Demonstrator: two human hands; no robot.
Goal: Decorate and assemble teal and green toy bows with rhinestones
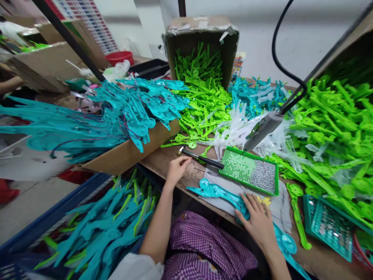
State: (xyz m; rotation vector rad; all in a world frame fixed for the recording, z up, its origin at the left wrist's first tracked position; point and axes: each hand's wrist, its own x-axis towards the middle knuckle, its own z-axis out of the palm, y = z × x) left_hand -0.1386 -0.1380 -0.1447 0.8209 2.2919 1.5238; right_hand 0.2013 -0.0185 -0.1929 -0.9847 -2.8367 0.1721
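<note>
My left hand [177, 171] is held over the table edge, thumb and fingertips pinched together; whatever they hold, if anything, is too small to make out. Just beyond the fingertips lies a hammer [208, 160] with a black handle. My right hand [256, 217] rests flat, fingers spread, on one end of a long turquoise plastic part [217, 190]. Beside its fingers is a small yellow piece [265, 201]. Another turquoise part [287, 245] sticks out from under the right wrist. A green mesh tray [250, 184] of small metal pieces stands behind the turquoise part.
Lime-green parts [201, 97] spill from a cardboard box [201, 24]. More lime parts [335, 132] heap at right, near a teal tray [332, 229]. Turquoise parts [131, 105] fill a carton at left; a blue crate [43, 217] stands below. A grey tool [264, 130] hangs overhead.
</note>
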